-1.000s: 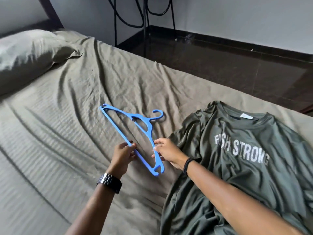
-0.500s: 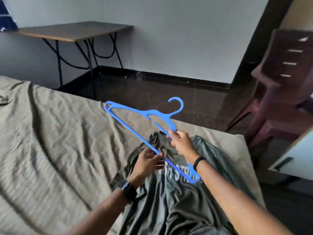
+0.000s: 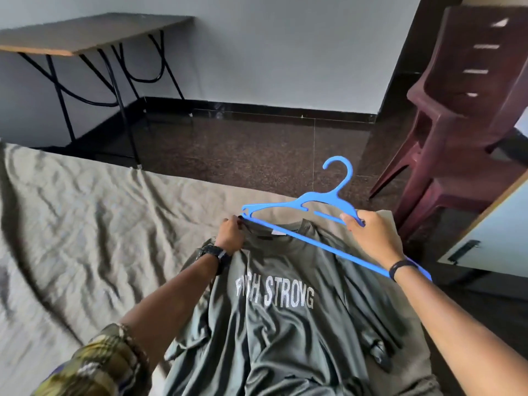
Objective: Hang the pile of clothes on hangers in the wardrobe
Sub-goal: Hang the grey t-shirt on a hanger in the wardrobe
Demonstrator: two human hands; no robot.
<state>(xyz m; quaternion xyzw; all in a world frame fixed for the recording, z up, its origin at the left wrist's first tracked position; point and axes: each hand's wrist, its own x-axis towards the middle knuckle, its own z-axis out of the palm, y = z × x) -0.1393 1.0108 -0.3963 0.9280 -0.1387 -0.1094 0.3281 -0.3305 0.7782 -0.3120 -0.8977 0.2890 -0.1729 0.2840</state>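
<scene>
A dark green T-shirt [image 3: 285, 324] with white lettering lies face up on the bed, its collar pointing away from me. A blue plastic hanger [image 3: 311, 200] hovers over the collar, hook up and tilted to the right. My right hand [image 3: 371, 235] grips the hanger's right shoulder. My left hand [image 3: 230, 235] pinches the shirt's collar edge at the left, right beside the hanger's left tip. The hanger's lower bar runs across the collar and passes behind my right wrist.
The bed has a rumpled olive sheet [image 3: 85, 224]. Beyond it is a dark floor, a folding table [image 3: 85, 32] at the far left, stacked maroon plastic chairs [image 3: 468, 110] at the right, and a white cabinet door [image 3: 491, 241] with a black handle at the right edge.
Both hands lifted the hanger off the sheet and carried it right, over the shirt. My left hand has let go of the hanger bar and now holds the collar. The view swung right.
</scene>
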